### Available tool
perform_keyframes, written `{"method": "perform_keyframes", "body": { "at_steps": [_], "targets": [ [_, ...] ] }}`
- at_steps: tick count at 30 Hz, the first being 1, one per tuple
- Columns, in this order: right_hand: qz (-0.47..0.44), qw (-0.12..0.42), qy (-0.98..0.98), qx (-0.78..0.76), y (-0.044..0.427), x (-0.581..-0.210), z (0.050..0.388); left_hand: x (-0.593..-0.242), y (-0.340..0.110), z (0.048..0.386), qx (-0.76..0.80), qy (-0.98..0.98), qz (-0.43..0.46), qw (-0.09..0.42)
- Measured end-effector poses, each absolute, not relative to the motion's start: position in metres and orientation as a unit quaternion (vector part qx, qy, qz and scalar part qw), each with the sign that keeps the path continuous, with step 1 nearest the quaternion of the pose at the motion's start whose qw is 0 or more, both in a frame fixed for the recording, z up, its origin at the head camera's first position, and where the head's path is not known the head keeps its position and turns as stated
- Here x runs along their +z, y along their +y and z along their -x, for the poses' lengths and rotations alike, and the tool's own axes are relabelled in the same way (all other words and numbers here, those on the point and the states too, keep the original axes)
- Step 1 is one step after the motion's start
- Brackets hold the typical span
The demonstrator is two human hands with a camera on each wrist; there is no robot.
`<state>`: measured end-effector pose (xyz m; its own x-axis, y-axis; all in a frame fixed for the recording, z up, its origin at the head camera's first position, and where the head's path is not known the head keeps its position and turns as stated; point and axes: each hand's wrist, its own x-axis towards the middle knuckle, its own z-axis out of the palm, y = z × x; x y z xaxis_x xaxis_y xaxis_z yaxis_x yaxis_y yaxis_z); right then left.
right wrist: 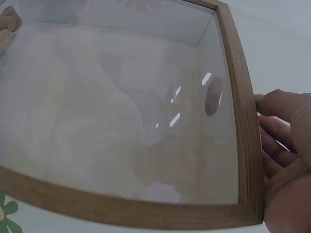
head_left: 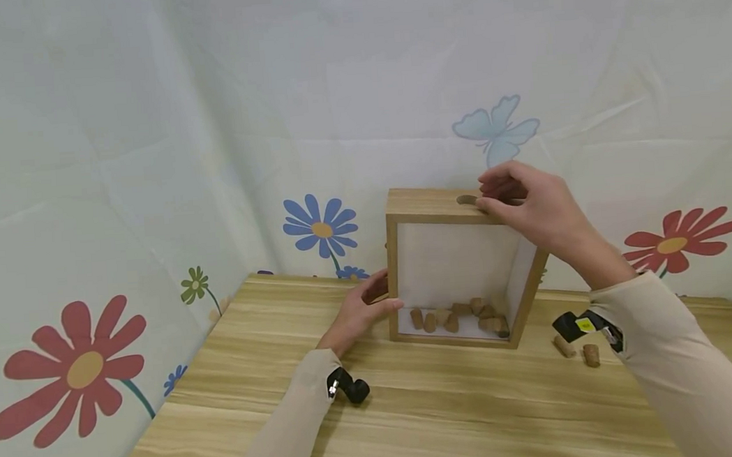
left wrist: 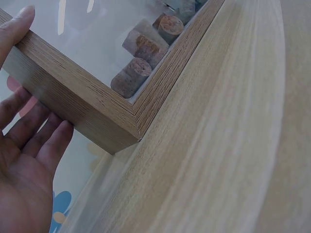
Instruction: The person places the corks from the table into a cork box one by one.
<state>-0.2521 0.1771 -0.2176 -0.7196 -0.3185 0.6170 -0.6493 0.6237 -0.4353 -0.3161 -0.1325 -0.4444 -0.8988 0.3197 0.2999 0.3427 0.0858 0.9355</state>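
A wooden box frame [head_left: 400,275] with a clear front stands upright on the table, several corks [head_left: 451,321] lying along its bottom. Its top has a round hole [head_left: 466,199]. My left hand [head_left: 355,316] holds the box's left side low down; in the left wrist view the thumb lies over the front edge and the fingertips touch the side. My right hand [head_left: 531,201] is at the top right of the box, beside the hole, fingers bent and thumb near the top edge. No cork shows between thumb and fingers. In the right wrist view that hand [right wrist: 286,150] is beside the frame's top.
Two loose corks, a tilted cork [head_left: 564,346] and an upright cork [head_left: 590,355], are on the wood-grain table [head_left: 465,411] to the right of the box, close to my right sleeve. A pale curtain [head_left: 332,84] printed with flowers and a butterfly hangs right behind the table.
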Motion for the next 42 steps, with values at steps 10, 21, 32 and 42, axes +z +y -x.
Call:
{"method": "perform_keyframes", "body": {
  "at_steps": [10, 21, 32, 42],
  "targets": [
    [-0.227, 0.293, -0.871, 0.322, 0.212, -0.221, 0.232, -0.443, -0.133, 0.314, -0.650, -0.725, 0.228, 0.003],
    [-0.174, 0.290, -0.874, 0.350, 0.267, -0.242, 0.222, -0.444, -0.135, 0.315, -0.641, -0.733, 0.227, 0.009],
    [-0.150, 0.221, -0.908, 0.323, 0.307, -0.297, 0.219, -0.444, -0.135, 0.317, -0.642, -0.731, 0.231, 0.009],
    [-0.130, 0.123, -0.938, 0.297, 0.339, -0.349, 0.217, -0.444, -0.134, 0.316, -0.643, -0.730, 0.230, 0.009]
  ]
}}
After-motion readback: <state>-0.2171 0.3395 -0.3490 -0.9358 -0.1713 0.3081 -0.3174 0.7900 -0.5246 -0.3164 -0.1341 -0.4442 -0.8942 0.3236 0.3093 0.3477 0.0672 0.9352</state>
